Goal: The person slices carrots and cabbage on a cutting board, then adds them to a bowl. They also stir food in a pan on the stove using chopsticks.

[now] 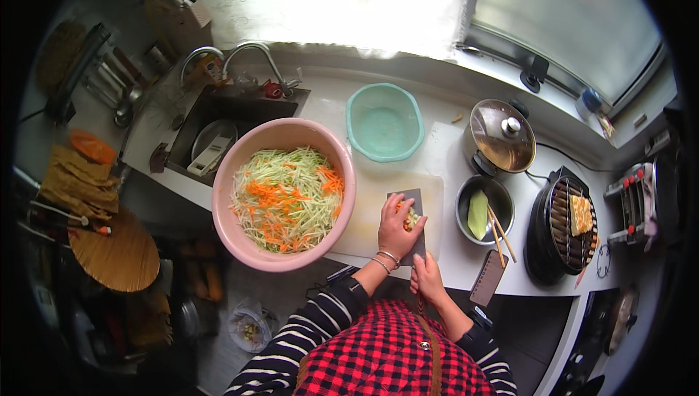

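Note:
My right hand (427,278) grips the handle of a kitchen cleaver, whose broad grey blade (415,199) lies flat over the white cutting board (360,221). Small chopped orange and pale vegetable pieces (410,217) rest on the blade. Over them lies my left hand (397,229), palm down, fingers spread a little, touching the pieces and blade. A large pink basin (219,199) left of the board holds pale green and orange vegetable shreds (284,199). Behind the board stands a turquoise plastic basin (385,123) with nothing in it.
A sink (191,123) holds a white grater (210,154). Toward the right are a lidded pot (501,134), a metal bowl (464,221) with a green vegetable piece (478,216) and chopsticks (499,232), a phone (487,278) at the counter edge, and a round grill (562,243) bearing food.

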### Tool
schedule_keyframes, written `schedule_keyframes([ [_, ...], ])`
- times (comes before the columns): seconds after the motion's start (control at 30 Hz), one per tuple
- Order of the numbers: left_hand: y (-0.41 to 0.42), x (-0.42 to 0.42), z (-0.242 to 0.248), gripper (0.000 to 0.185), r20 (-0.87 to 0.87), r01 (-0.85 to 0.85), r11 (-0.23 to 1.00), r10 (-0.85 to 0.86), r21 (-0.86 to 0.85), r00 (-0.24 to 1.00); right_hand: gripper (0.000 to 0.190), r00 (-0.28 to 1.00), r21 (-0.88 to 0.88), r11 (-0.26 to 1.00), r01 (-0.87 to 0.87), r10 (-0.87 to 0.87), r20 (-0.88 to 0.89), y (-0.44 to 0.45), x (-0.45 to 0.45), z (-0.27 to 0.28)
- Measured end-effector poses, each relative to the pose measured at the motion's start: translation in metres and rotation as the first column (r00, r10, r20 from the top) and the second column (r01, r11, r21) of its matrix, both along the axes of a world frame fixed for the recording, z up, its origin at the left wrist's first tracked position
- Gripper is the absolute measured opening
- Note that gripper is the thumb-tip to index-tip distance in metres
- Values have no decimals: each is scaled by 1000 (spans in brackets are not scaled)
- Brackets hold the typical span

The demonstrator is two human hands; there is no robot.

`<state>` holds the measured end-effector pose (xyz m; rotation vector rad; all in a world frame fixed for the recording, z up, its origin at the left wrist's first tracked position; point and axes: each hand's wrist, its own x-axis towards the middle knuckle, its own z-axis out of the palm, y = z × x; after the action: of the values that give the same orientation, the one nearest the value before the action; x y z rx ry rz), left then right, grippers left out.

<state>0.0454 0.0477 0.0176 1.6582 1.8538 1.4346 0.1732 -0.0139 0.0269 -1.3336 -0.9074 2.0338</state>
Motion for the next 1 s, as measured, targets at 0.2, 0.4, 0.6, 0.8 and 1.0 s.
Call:
schedule_keyframes([
  [0.2,-3,-43,87,40,-80,-106,968,127,226,989,13,988,256,955,-152,152,20,14,-33,83],
  [0.4,-16,-118,94,19,-3,-286,919,298,270,955,17,950,314,898,-309,309,52,17,-106,102],
  [0.6,-42,-198,62,14,-178,-556,824,566,108,805,15,943,366,872,-325,330,53,20,-130,104],
  [0.8,-63,-223,69,15,26,-460,888,460,21,888,15,943,336,886,-319,334,15,34,-132,94],
  [1.0,-40,-227,83,12,-111,-370,927,375,63,920,14,898,323,851,-414,440,-9,26,-134,96],
])
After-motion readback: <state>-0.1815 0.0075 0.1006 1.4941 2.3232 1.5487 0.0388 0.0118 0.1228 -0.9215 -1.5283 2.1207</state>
